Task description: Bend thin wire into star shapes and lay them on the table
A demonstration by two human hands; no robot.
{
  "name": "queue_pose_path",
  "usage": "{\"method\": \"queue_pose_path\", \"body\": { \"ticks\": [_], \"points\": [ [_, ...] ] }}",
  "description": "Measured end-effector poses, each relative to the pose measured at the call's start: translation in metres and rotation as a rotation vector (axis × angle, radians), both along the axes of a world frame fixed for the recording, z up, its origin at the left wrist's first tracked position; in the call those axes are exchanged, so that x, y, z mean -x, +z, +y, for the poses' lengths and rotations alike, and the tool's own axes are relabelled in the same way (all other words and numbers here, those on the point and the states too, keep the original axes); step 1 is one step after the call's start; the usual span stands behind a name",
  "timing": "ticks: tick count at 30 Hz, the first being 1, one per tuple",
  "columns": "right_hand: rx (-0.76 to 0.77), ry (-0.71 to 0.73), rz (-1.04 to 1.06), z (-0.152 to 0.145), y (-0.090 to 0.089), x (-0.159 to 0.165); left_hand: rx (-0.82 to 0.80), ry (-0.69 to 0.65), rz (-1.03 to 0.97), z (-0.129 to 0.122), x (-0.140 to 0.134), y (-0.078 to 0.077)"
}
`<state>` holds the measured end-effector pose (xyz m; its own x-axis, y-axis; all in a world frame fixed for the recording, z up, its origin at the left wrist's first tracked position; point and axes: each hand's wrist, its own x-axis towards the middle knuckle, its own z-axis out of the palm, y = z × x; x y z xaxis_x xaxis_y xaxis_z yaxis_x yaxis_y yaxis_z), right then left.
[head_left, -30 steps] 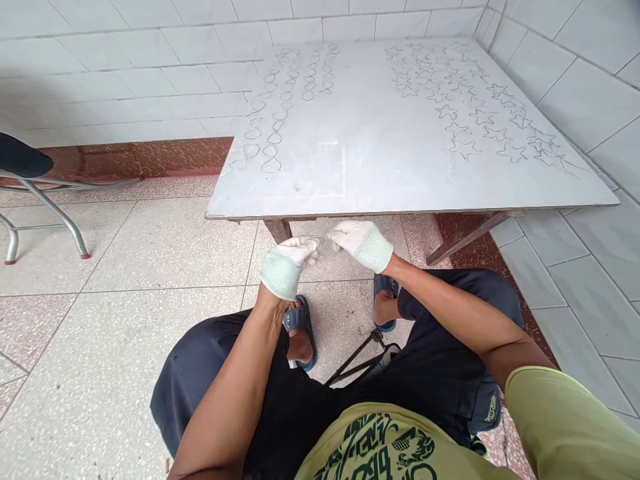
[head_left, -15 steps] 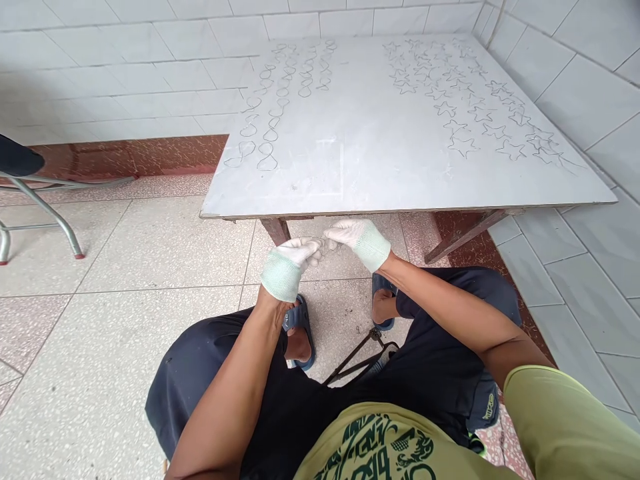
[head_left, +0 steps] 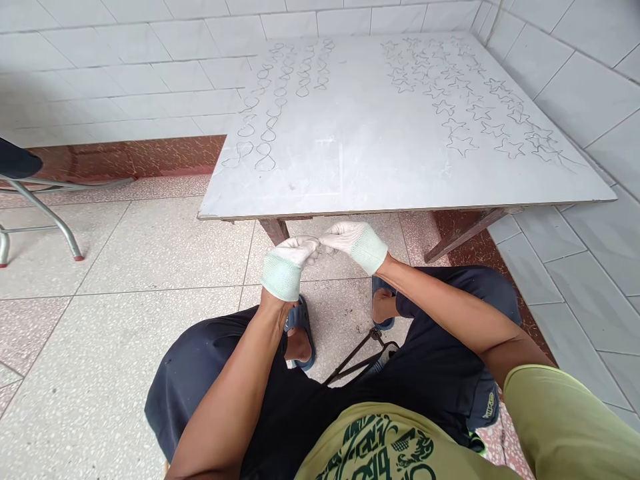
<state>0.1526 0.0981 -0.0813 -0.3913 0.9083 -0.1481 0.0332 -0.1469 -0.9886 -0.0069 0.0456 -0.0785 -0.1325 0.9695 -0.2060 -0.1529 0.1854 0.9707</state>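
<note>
Both hands wear white gloves with pale green cuffs and meet just below the table's front edge. My left hand [head_left: 295, 255] is closed in a pinch on a thin wire [head_left: 327, 250]. Fingertips of my right hand [head_left: 350, 239] are pressed together on the same wire, touching or nearly touching the left fingertips. Most of the wire is hidden by the fingers, so its shape is unclear. On the white tabletop [head_left: 370, 160] lie several wire figure-eights [head_left: 265, 157] at the left and several wire stars [head_left: 461, 143] at the right.
A wooden table leg [head_left: 465, 237] slants down at the right, another [head_left: 274, 231] stands behind my left hand. White tiled walls [head_left: 125, 73] border the table at back and right. A metal-legged chair [head_left: 45, 207] stands far left. Below my knees is a dark metal frame [head_left: 360, 357].
My right hand has shifted slightly left, bringing its fingertips closer to my left hand's. Less of the wire shows between them. The wire shapes on the table have not moved.
</note>
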Motion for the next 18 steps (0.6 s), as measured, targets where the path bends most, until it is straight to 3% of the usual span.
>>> {"method": "queue_pose_path", "body": {
  "ticks": [7, 12, 18],
  "points": [
    [-0.072, -0.043, -0.001, -0.0054, -0.0006, -0.0019, 0.029, -0.117, 0.130, 0.0083, 0.0085, -0.0067],
    [-0.071, -0.061, -0.038, -0.0076, 0.0035, -0.0010, -0.025, -0.088, 0.180, 0.0056, 0.0090, -0.0064],
    [-0.066, -0.036, 0.000, -0.0004, 0.0005, 0.0016, -0.036, 0.001, -0.016, 0.0035, 0.0014, -0.0021]
  ]
}}
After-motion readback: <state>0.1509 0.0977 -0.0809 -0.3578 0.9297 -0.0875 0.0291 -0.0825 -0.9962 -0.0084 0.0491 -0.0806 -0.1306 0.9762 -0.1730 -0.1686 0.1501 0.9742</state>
